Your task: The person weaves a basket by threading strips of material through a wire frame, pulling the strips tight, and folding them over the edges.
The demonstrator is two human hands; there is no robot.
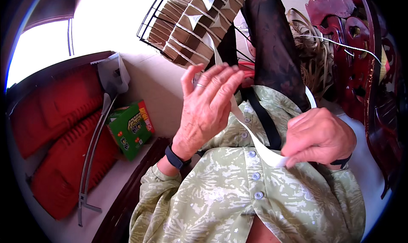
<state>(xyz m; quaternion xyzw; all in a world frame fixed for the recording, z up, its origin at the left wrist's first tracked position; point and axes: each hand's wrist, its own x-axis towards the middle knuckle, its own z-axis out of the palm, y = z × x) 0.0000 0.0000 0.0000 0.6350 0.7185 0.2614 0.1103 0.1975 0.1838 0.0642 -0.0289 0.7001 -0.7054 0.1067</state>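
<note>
A basket (187, 51) with a black wire frame, wide brown strips and white cords stands tilted at the top middle, with pointed white tabs sticking out of its side. From it a flat white strip (259, 147) runs down toward me, behind my left hand. My left hand (208, 98) is raised below the basket, palm partly turned away, fingers stretched out and thumb apart; whether it touches the strip is hidden. My right hand (318, 136) is closed around the strip in front of my shirt, and the strip's tail rises behind its knuckles.
On the left lie red cushions (63, 166), a green box (131, 130) and a grey metal frame (91, 158). Bundles of tan strips (312, 68) lie at the right, beside carved dark red furniture (357, 73). A white cord (340, 43) crosses there. My legs stretch ahead under the basket.
</note>
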